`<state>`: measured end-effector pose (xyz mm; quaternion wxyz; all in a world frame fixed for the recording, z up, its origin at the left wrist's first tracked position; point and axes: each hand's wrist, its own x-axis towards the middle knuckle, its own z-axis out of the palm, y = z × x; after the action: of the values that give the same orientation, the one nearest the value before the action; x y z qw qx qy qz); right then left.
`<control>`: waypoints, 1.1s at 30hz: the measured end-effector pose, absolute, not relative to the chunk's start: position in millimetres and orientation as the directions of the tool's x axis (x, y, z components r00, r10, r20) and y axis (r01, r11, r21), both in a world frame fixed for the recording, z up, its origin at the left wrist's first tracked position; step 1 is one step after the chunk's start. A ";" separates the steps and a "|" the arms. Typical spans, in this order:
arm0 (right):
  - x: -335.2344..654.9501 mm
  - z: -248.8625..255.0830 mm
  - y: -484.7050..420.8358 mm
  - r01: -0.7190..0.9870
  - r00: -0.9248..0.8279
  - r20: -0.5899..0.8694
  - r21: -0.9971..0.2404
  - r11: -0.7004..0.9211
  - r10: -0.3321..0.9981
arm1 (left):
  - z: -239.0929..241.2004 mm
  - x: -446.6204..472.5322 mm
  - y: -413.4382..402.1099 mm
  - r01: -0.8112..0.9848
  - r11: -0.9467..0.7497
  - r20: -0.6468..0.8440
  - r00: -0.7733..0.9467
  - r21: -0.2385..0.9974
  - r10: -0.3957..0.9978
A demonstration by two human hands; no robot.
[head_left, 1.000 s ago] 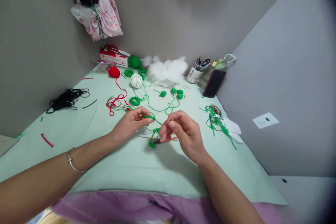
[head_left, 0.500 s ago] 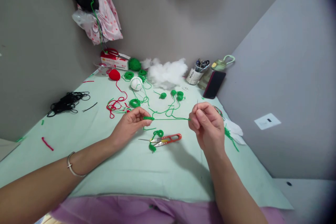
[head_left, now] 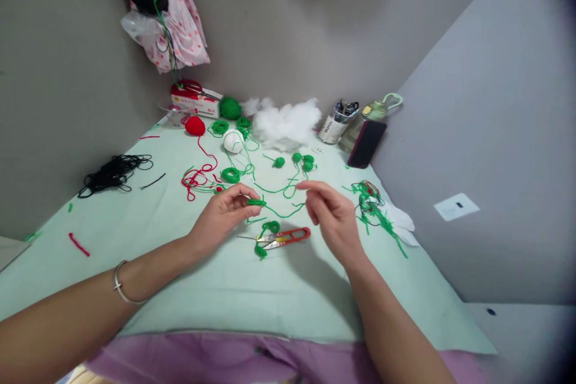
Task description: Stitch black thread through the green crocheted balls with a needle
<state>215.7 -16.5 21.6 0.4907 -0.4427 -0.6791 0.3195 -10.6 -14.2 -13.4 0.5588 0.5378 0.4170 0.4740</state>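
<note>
Head view: grip findings

Your left hand [head_left: 227,207] has fingers clamped on a narrow green crocheted strip [head_left: 255,203], near orange-handled metal snips [head_left: 284,240]. Slack green yarn [head_left: 279,215] reaches toward your right hand [head_left: 332,213], fingers curled; whether clamped, cannot tell.

A crochet strip [head_left: 256,202], red yarn [head_left: 195,126] and stuffing [head_left: 288,123] show a craft corner.

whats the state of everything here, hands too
left hand: pinching green crocheted strip
right hand: fingers bent, grip unclear
green strand: slack between the hands
orange snips: lying flat
red yarn ball: wound, strand trailing
black yarn: loose tangle
phone: leaning, screen dark
red scissors: lying on box
white stuffing: loose heap
</note>
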 end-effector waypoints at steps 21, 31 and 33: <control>197.6 -4.9 -19.2 0.581 -0.550 0.557 -0.280 0.764 0.622 | -14.7 -7.8 -19.3 -0.215 0.029 0.044 0.328 0.976 0.943; 194.9 -4.8 -20.6 0.547 -0.519 0.584 -0.334 0.768 0.624 | -20.8 -7.7 -22.3 -0.226 -0.068 0.150 0.368 0.972 0.918; 194.8 -4.5 -21.6 0.512 -0.491 0.567 -0.426 0.745 0.662 | -20.0 -7.2 -21.9 -0.212 -0.120 0.189 0.349 0.970 0.918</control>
<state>194.8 -21.6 -4.5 0.3705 -0.3423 -0.8576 0.1007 -7.2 -21.9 -20.0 0.5879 0.5736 0.3076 0.4803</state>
